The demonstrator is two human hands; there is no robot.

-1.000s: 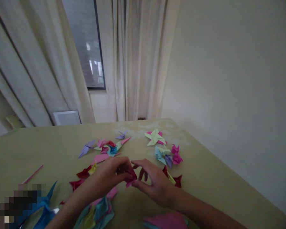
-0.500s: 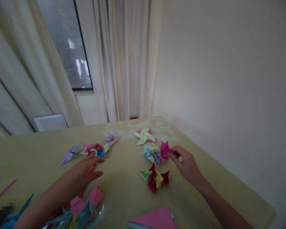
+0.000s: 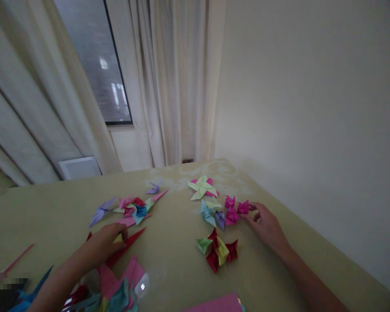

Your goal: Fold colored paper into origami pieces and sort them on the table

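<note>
My right hand [image 3: 267, 225] rests on the olive table [image 3: 52, 203] at the right, its fingertips touching a small magenta folded flower [image 3: 243, 207] beside two more magenta flowers [image 3: 230, 212]. The fingers are loosely curled and nothing is gripped. My left hand [image 3: 103, 245] lies lower left, fingers bent over a small yellow folded piece [image 3: 118, 238] and a long red paper point [image 3: 126, 246]. Between the hands sits a cluster of red, yellow and green folded pieces [image 3: 218, 251].
A green and pink pinwheel [image 3: 202, 187] lies at the back. A pile of purple, pink and blue origami [image 3: 130, 208] lies at the left. Loose paper sheets [image 3: 117, 286] and a pink sheet [image 3: 214, 303] lie near me. The table edge runs along the right by the wall.
My right hand has set the magenta flower down beside the others and keeps its fingertips on it. My left hand has pulled back toward me onto the yellow and red pieces.
</note>
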